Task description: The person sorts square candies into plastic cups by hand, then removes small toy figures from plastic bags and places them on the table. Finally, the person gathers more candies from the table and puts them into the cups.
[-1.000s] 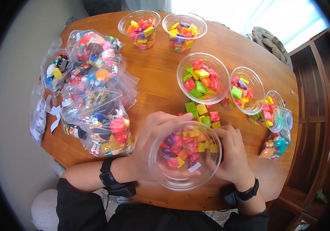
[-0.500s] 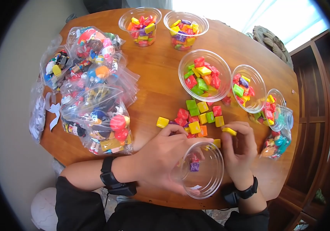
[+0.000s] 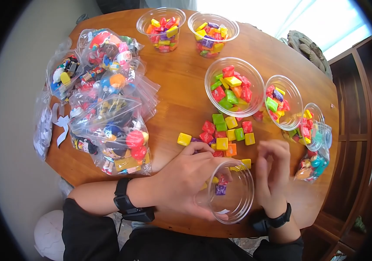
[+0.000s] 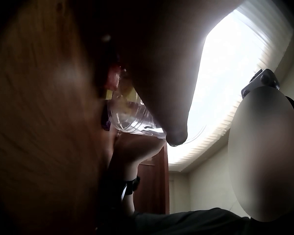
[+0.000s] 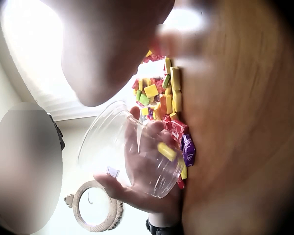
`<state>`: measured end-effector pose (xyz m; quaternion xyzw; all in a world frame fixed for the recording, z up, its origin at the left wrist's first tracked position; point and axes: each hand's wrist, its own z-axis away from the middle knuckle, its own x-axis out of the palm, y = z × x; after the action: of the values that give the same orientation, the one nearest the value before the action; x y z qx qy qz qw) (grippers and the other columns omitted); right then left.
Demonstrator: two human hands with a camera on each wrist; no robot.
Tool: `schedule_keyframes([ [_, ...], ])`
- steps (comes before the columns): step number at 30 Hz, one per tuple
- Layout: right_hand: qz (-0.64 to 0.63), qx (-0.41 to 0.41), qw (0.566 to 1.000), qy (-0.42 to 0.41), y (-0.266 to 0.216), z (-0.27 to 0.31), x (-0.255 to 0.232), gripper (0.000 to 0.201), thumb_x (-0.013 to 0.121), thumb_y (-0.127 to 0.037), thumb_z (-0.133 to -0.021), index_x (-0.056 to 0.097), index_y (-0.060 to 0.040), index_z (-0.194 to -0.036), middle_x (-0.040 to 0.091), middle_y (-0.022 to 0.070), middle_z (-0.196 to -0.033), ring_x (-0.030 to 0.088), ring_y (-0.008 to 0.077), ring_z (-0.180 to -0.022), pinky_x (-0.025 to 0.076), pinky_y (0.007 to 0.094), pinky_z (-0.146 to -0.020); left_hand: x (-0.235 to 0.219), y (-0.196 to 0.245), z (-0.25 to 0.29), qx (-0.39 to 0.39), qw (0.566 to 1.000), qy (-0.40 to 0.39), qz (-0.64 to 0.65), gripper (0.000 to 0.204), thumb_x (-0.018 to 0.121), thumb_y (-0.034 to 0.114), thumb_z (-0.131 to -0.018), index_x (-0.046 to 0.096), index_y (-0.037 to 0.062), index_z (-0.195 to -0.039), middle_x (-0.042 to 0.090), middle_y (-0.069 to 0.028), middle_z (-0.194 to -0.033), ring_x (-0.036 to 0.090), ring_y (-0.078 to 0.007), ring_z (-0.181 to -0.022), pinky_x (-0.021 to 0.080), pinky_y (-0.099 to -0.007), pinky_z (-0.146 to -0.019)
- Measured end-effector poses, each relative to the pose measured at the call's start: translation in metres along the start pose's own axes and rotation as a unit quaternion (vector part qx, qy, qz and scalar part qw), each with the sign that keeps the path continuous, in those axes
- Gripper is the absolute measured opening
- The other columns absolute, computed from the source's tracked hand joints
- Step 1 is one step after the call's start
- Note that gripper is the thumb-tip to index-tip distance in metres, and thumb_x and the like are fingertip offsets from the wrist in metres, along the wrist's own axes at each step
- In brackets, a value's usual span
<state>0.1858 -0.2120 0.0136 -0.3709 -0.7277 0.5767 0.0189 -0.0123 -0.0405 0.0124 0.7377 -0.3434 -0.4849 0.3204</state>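
My left hand (image 3: 190,180) grips a clear plastic cup (image 3: 249,198) tilted on its side low over the table, its mouth turned toward my right hand. Inside the cup, a yellow wrapped candy (image 5: 166,152) shows in the right wrist view. A purple candy (image 3: 220,190) is seen through the cup's wall. My right hand (image 3: 275,174) hovers just right of the cup, fingers loosely bent, nothing visible in them. Beyond both hands lies a loose pile of wrapped candies, among them a green candy (image 3: 217,118) and an orange candy (image 3: 230,150).
Behind the pile stands a cup of candies (image 3: 234,87), with more filled cups to its right and at the table's far edge. Zip bags of small figures (image 3: 112,130) cover the left side. Another bag (image 3: 312,167) lies at the right edge.
The cup, which held many candies upright, was tipped and its candies now lie on the table. My right hand took up a yellow candy and has let it go; one now shows in the cup.
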Motion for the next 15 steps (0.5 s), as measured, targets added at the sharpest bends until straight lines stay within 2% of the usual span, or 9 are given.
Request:
schedule_keyframes([
  [1,0.000,0.000,1.000,0.001,-0.0001,-0.0040,0.0021,0.037,0.070,0.002,-0.101,0.064,-0.0016,-0.138,0.060,0.0186,-0.125,0.061,0.0285,-0.102,0.052,0.0385,-0.090,0.0005,-0.0003,-0.0001,-0.001,1.000,0.001,-0.006,0.108,0.100,0.055,-0.071,0.056,0.0045,-0.156,0.077,-0.0019,-0.114,0.073,-0.0186,-0.102,0.046,-0.0442,-0.107],
  [3,0.163,0.033,0.985,-0.045,0.0000,-0.0128,0.0039,0.042,0.073,0.005,-0.096,0.064,-0.0005,-0.137,0.059,0.0198,-0.129,0.061,0.0316,-0.107,0.052,0.0409,-0.094,0.0019,-0.0021,0.0006,0.002,1.000,0.005,-0.011,0.106,0.101,0.055,-0.072,0.058,0.0047,-0.155,0.078,0.0005,-0.114,0.074,-0.0157,-0.101,0.046,-0.0428,-0.107],
  [4,0.200,0.001,0.978,-0.051,0.0021,-0.0133,0.0055,0.045,0.077,0.004,-0.093,0.065,-0.0002,-0.136,0.060,0.0192,-0.128,0.061,0.0351,-0.111,0.052,0.0425,-0.096,0.0025,-0.0032,0.0011,0.004,1.000,0.009,-0.010,0.106,0.101,0.055,-0.072,0.057,0.0046,-0.155,0.078,0.0004,-0.114,0.073,-0.0157,-0.102,0.046,-0.0428,-0.107],
  [7,0.186,0.023,0.979,-0.076,0.0036,-0.0084,0.0068,0.045,0.079,0.003,-0.092,0.067,-0.0004,-0.135,0.060,0.0194,-0.128,0.061,0.0360,-0.113,0.052,0.0432,-0.096,0.0021,-0.0041,0.0025,0.003,1.000,0.004,-0.011,0.107,0.101,0.056,-0.072,0.057,0.0044,-0.155,0.078,0.0002,-0.114,0.074,-0.0157,-0.101,0.046,-0.0426,-0.107],
  [11,0.198,0.016,0.978,-0.064,-0.0037,-0.0132,0.0096,0.046,0.080,0.003,-0.092,0.068,-0.0016,-0.136,0.061,0.0184,-0.123,0.060,0.0357,-0.111,0.052,0.0437,-0.094,0.0022,-0.0029,0.0021,-0.001,1.000,0.001,-0.014,0.108,0.101,0.056,-0.071,0.057,0.0042,-0.155,0.078,-0.0001,-0.114,0.073,-0.0159,-0.101,0.046,-0.0424,-0.107],
  [12,0.199,0.016,0.978,-0.064,-0.0033,-0.0128,0.0090,0.046,0.080,0.003,-0.092,0.068,-0.0016,-0.136,0.061,0.0184,-0.123,0.060,0.0357,-0.111,0.052,0.0437,-0.094,0.0027,-0.0032,0.0022,0.001,1.000,-0.004,-0.004,0.112,0.100,0.057,-0.070,0.054,0.0030,-0.156,0.076,-0.0050,-0.113,0.072,-0.0229,-0.102,0.045,-0.0469,-0.107],
  [14,0.207,-0.004,0.976,-0.068,-0.0011,-0.0116,0.0090,0.043,0.081,0.003,-0.091,0.069,-0.0016,-0.132,0.061,0.0171,-0.121,0.060,0.0348,-0.109,0.052,0.0430,-0.093,0.0029,-0.0031,0.0017,0.004,1.000,-0.008,0.006,0.116,0.098,0.059,-0.070,0.050,0.0018,-0.157,0.073,-0.0099,-0.113,0.071,-0.0299,-0.104,0.045,-0.0515,-0.108],
  [15,0.207,-0.004,0.976,-0.068,-0.0008,-0.0107,0.0096,0.043,0.081,0.003,-0.091,0.069,-0.0016,-0.132,0.061,0.0171,-0.121,0.060,0.0348,-0.109,0.052,0.0430,-0.093,0.0025,-0.0027,0.0011,0.008,1.000,-0.005,0.006,0.116,0.098,0.058,-0.070,0.049,0.0019,-0.158,0.074,-0.0093,-0.114,0.071,-0.0296,-0.105,0.045,-0.0514,-0.108],
])
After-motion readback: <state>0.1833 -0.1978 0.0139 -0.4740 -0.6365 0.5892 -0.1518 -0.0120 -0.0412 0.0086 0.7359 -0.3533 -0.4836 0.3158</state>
